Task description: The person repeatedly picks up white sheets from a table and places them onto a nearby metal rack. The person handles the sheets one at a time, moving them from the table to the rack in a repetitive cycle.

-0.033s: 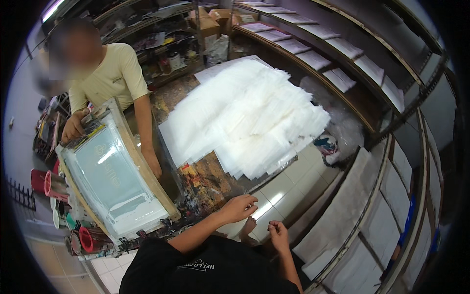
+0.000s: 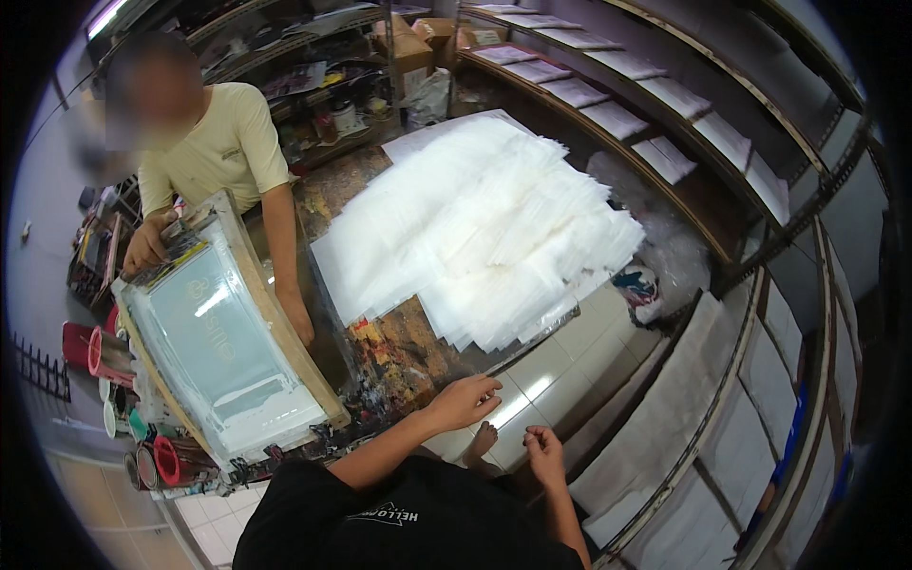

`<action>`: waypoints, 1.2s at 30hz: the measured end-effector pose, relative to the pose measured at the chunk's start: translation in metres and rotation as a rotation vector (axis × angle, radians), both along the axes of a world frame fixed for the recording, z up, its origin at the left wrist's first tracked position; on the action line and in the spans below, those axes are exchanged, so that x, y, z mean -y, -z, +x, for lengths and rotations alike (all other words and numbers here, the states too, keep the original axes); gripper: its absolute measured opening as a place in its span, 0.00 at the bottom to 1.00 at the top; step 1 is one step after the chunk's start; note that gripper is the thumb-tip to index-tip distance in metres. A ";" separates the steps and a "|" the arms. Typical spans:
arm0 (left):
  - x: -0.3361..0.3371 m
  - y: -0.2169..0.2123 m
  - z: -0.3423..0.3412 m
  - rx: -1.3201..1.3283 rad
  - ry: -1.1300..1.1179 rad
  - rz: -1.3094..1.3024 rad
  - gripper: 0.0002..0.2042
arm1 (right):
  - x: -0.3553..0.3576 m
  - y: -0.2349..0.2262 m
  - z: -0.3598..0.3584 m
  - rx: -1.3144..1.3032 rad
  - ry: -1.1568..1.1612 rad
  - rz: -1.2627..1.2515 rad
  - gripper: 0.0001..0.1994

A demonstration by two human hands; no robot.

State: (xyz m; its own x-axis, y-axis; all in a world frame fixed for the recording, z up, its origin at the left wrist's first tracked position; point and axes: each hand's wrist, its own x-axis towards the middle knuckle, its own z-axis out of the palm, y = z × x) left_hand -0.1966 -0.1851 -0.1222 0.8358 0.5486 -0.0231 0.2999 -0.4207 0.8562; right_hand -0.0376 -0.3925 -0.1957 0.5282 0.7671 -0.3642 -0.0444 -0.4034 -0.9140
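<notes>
My left hand (image 2: 467, 401) hangs just off the near edge of the worktable (image 2: 404, 328), over the tiled floor. Its fingers are loosely stretched, and nothing shows in them. Lower and to the right, my right hand (image 2: 544, 454) is held over the floor near the white-covered rack, its fingers curled in with nothing visible between them. Neither hand touches the big fanned pile of thin white sheets (image 2: 475, 228) on the table. At the left, a co-worker in a pale yellow shirt (image 2: 218, 142) has a hand on a tilted, wood-framed printing screen (image 2: 204, 318).
Racks with flat white packets (image 2: 613, 119) run along the far right. Beside my right arm stands a rack draped in white sheets (image 2: 655, 418). Red pots (image 2: 180, 463) sit at the lower left. Cardboard boxes (image 2: 408, 47) and clear plastic (image 2: 679, 256) lie beyond the table.
</notes>
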 end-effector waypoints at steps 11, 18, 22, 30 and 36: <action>-0.031 -0.030 0.043 0.109 -0.288 0.047 0.13 | -0.079 -0.012 0.123 0.000 -0.153 0.063 0.09; -0.054 -0.061 0.053 0.150 -0.448 0.111 0.14 | -0.084 0.008 0.130 -0.013 -0.238 0.030 0.10; -0.095 -0.082 0.061 0.166 -0.604 0.393 0.14 | -0.075 0.012 0.133 -0.035 -0.259 -0.042 0.10; -0.247 -0.051 0.115 -0.020 -0.621 0.819 0.19 | -0.057 0.025 0.160 0.059 -0.170 0.006 0.10; -0.322 -0.032 0.173 -0.329 -0.562 0.802 0.20 | -0.030 0.031 0.169 0.021 -0.057 -0.051 0.10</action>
